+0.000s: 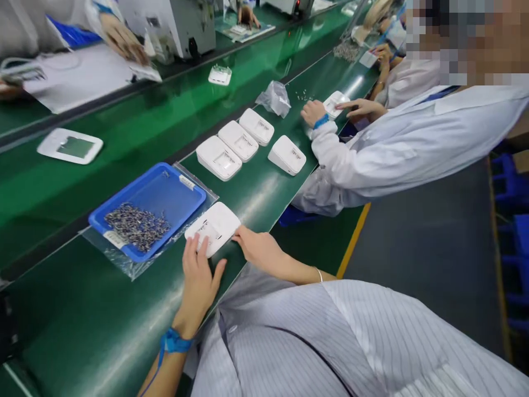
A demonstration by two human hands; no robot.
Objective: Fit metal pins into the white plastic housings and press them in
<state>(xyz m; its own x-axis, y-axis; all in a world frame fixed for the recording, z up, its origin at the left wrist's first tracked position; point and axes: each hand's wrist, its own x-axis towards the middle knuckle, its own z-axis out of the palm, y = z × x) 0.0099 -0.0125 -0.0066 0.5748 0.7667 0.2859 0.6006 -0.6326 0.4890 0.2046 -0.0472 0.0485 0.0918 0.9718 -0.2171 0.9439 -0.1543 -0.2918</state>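
A white plastic device housing (pixel 223 218) with a recessed compartment lies on the green work surface in front of me. My left hand (pixel 200 278) rests its fingertips on the near-left part of the housing, with the thumb stretched out to the side. At the right end, my right hand (pixel 260 248) holds the housing's edge between thumb and fingers; its fingertips are partly hidden. Just left of the housing sits a blue tray (pixel 182 207) with a pile of small metal screws (pixel 138 223) in it. Under the tray is a clear plastic bag (pixel 134 268).
Several similar white housings, including one housing (pixel 288 155) apart, stand farther along. A crumpled plastic bag (pixel 276 99) lies beyond. A co-worker's hands (pixel 314 113) work at right. A white frame (pixel 70 146) lies on the green belt (pixel 136 124). Another person's hand (pixel 122 38) is across.
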